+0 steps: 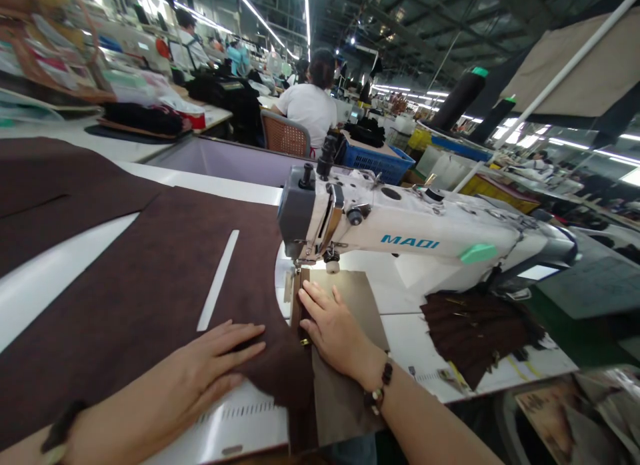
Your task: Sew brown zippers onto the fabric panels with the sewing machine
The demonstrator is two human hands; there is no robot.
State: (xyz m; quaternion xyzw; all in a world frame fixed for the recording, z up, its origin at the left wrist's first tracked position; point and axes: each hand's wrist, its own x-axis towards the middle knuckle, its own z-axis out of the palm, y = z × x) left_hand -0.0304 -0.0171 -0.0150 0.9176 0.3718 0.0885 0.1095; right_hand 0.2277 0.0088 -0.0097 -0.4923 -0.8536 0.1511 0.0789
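Observation:
A large dark brown fabric piece (145,285) is spread left of the sewing machine (415,218). My left hand (210,361) lies flat on its front edge, fingers stretched out. My right hand (333,321) rests, fingers spread, on an olive-tan fabric piece (345,405) and the brown strip along its left side, just in front of the presser foot (299,268). A small gold-coloured metal piece, like a zipper pull (305,342), shows by the right thumb. A narrow white strip (219,280) shows within the brown fabric; I cannot tell whether it is a slot or something lying on top.
A pile of dark brown pieces (475,331) with metal bits lies on the table at right. Behind the machine stand a blue crate (377,159) and a person in a white shirt (310,111). Dark folded cloth (143,120) sits at back left.

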